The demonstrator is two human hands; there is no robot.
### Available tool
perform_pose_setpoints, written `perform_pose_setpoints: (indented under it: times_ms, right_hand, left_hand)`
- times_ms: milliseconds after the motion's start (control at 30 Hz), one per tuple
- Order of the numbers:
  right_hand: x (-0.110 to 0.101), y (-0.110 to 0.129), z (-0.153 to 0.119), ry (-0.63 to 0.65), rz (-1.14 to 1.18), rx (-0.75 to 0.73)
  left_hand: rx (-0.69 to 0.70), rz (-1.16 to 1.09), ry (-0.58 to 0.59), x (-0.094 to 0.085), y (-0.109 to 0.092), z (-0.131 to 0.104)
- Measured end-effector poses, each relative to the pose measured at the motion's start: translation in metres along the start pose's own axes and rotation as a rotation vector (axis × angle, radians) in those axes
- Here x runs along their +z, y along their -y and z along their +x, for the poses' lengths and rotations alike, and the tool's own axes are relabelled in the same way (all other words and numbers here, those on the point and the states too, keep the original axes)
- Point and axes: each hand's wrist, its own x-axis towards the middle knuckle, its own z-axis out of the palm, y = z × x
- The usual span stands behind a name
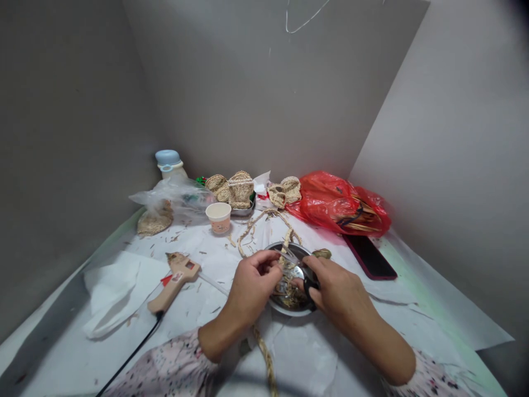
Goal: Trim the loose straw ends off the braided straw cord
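Observation:
A long braided straw cord [268,361] runs from the table's near edge, under my left wrist, and loops out behind a round metal bowl [291,313]. My left hand [257,277] is closed, pinching the cord over the bowl's left side. In my right hand [336,281] is a pair of small scissors [311,285] with dark handles. Their blades point left, close to the cord and my left fingertips; whether they touch it I cannot tell. Straw scraps lie inside the bowl.
At left lies a beige hot glue gun [176,284] with a black cable, beside white tissue [118,292]. A paper cup [219,218], woven straw pieces [241,189], a clear plastic bag [177,193] and a blue-capped bottle [168,160] stand behind. A red bag [326,201] and phone [370,256] lie right.

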Motion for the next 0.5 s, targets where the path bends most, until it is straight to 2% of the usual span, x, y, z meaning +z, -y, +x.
perform_pose_setpoints:
  times_ms: [500]
  right_hand:
    - [0.0006,-0.0017,-0.0016,0.020,-0.021,-0.037]
  left_hand:
    - [0.009,0.050,0.027,0.0006,-0.0019,-0.0022]
